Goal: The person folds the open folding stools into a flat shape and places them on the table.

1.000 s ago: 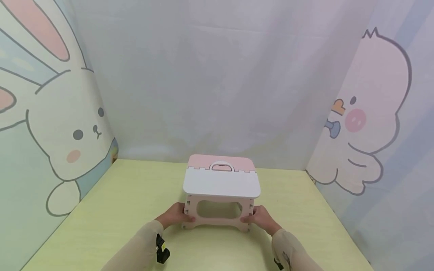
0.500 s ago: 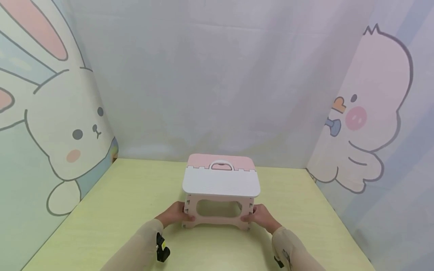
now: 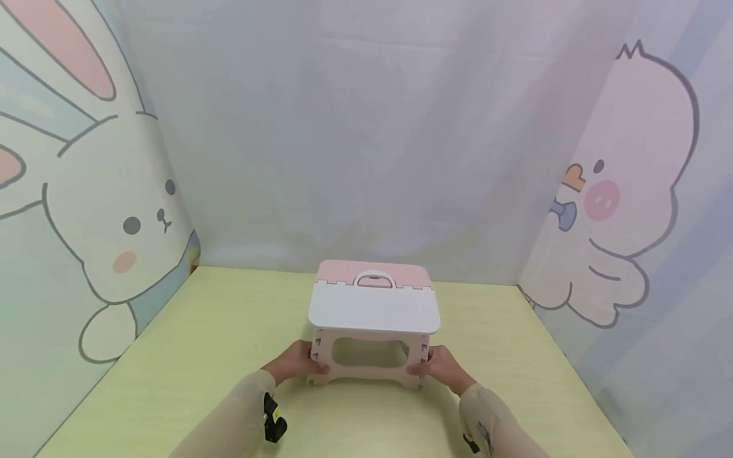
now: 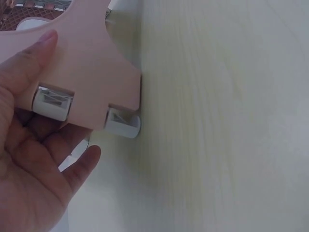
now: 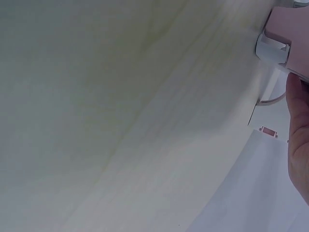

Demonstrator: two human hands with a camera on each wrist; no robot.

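Note:
A small folding step stool [image 3: 372,308] stands unfolded and upright on the table, its top white in front and pink behind, with a white carry handle [image 3: 375,278] in the middle. My left hand [image 3: 294,362] grips the left edge of its pink front leg panel. In the left wrist view the thumb of my left hand [image 4: 34,159] lies on the panel's face [image 4: 91,58], the fingers behind its edge. On the opposite side my right hand [image 3: 445,369] holds the panel's right edge, thumb in front. Only part of my right hand [image 5: 298,130] shows in the right wrist view.
The pale yellow-green table [image 3: 229,331] reaches back to a plain grey-white curtain [image 3: 366,146]. Printed cloth walls stand at both sides, a rabbit [image 3: 114,216] on the left one and a chick-like figure [image 3: 624,191] on the right. Black wrist devices [image 3: 275,420] sit by the sleeves.

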